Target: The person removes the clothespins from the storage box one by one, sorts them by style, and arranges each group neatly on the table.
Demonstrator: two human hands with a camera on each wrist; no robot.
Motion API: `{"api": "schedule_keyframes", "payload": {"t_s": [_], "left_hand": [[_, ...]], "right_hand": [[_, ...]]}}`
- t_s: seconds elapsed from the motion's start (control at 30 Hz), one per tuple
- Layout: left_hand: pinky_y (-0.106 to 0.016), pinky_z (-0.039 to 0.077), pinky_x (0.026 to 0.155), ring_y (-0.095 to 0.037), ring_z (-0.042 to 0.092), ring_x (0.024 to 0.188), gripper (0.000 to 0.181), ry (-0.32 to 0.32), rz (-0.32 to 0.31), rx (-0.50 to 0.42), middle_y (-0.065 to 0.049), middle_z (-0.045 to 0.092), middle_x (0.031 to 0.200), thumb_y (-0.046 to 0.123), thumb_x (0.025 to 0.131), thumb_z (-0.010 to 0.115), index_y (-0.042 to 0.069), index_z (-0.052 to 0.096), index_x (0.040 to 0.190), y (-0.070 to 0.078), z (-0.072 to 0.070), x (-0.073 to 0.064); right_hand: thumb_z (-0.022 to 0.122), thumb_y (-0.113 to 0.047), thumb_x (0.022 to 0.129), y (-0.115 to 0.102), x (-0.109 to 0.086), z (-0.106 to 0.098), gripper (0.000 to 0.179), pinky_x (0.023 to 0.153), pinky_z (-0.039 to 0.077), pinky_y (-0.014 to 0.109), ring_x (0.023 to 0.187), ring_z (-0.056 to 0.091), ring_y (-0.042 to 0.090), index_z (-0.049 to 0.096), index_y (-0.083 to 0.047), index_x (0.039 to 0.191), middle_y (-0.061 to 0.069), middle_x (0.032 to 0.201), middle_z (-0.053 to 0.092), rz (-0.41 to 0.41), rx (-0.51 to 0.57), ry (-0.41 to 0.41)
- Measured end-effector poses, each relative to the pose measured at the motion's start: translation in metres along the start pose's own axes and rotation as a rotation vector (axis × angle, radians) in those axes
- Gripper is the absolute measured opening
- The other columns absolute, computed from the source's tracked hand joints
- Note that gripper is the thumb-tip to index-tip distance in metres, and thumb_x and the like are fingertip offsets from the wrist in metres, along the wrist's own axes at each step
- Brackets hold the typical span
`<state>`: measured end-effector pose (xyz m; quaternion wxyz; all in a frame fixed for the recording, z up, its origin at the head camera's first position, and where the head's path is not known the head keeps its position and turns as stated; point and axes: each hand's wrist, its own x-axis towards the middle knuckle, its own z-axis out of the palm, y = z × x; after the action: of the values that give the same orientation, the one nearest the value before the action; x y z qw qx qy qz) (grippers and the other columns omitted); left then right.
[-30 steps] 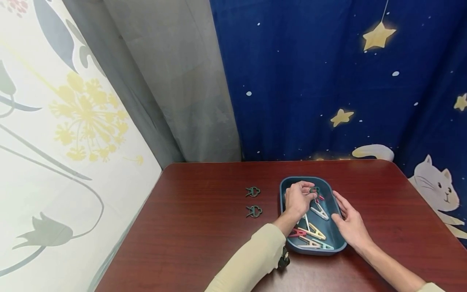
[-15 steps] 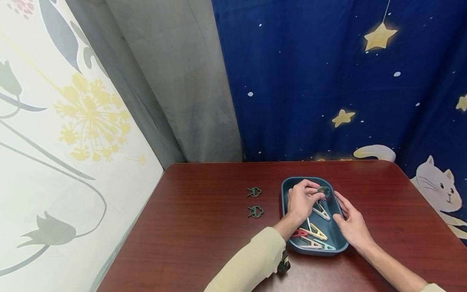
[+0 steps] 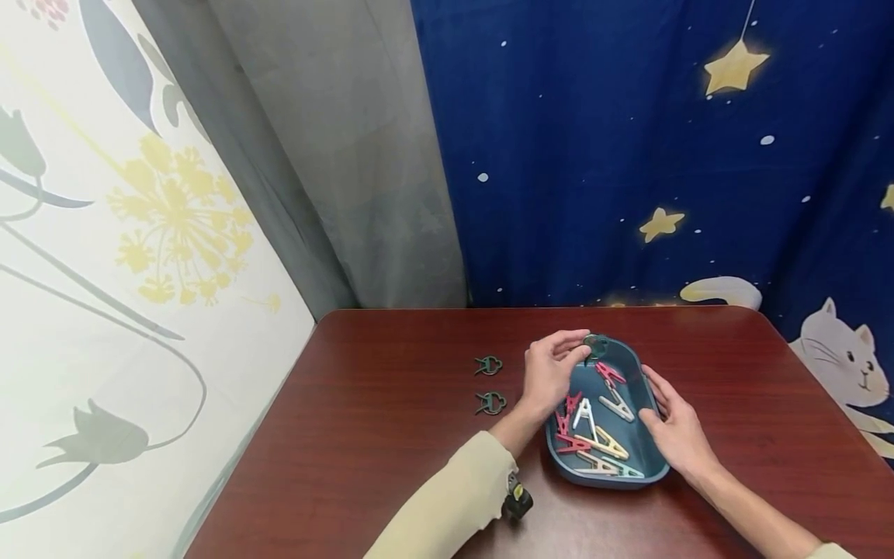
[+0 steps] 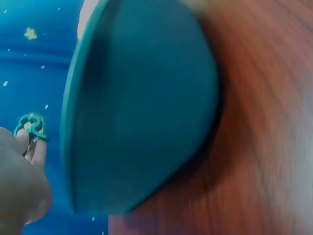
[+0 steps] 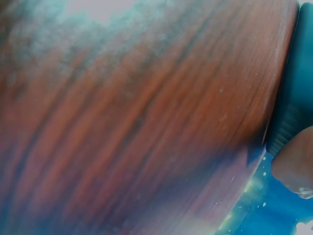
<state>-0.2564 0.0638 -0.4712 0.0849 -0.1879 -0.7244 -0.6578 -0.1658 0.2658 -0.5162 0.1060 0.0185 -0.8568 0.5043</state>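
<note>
Apparently transfer step in hand: left hand (image 3: 549, 374) pinches green clip (image 3: 596, 346) at far rim of blue bin (image 3: 606, 482); right hand (image 3: 674, 432) grips bin's right wall. Next move likely calls for carrying clip left, near 2 matching clips (image 3: 492, 366) on table (image 3: 391, 411).

Wood-grained, reddish-brown table (image 3: 391, 419) with rounded far corners, its near part showing a pale sheen; behind, grey curtain (image 3: 335, 147) and blue curtain (image 3: 594, 155) bearing stars (image 3: 736, 68) and cat (image 3: 845, 357); left, white wall (image 3: 77, 349) with flowers (image 3: 178, 225).
</note>
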Motion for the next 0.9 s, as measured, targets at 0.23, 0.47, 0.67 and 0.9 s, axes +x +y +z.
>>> {"api": "schedule_keyframes", "payload": {"t_s": [0.23,0.47,0.67,0.9], "left_hand": [[-0.025,0.059,0.087,-0.004,0.075,0.101,0.027,-0.021,0.033,-0.033,0.010,0.080,0.107,0.010,0.093,0.084,0.014,0.082,0.119,0.004,-0.037,0.004],[-0.028,0.061,0.082,-0.011,0.078,0.094,0.023,-0.022,0.041,-0.036,0.002,0.081,0.101,0.008,0.090,0.086,0.009,0.082,0.112,0.007,-0.074,0.000],[-0.034,0.063,0.082,-0.014,0.079,0.090,0.022,-0.048,0.002,0.015,-0.003,0.082,0.101,0.007,0.091,0.084,0.009,0.083,0.113,0.004,-0.103,-0.011],[-0.048,0.061,0.086,-0.025,0.079,0.093,0.025,-0.127,-0.100,-0.011,-0.016,0.079,0.109,0.001,0.100,0.072,0.000,0.077,0.123,-0.002,-0.131,-0.030]], "right_hand": [[0.054,0.007,0.103,0.001,0.000,0.000,0.069,0.084,0.036,-0.002,0.139,0.048,0.056,0.027,0.001,0.166,0.034,0.160,0.039,0.016,0.008,-0.005],[0.054,0.006,0.103,0.000,0.000,-0.001,0.069,0.084,0.035,-0.002,0.140,0.047,0.055,0.026,0.000,0.166,0.034,0.161,0.038,0.029,0.006,-0.011],[0.054,0.007,0.103,0.002,0.000,-0.001,0.069,0.083,0.036,-0.002,0.139,0.047,0.055,0.026,0.001,0.166,0.034,0.161,0.038,0.025,0.012,-0.010],[0.054,0.007,0.103,0.001,0.001,-0.001,0.070,0.082,0.037,-0.002,0.139,0.047,0.054,0.026,0.001,0.166,0.034,0.161,0.037,0.029,0.024,-0.015]]}}
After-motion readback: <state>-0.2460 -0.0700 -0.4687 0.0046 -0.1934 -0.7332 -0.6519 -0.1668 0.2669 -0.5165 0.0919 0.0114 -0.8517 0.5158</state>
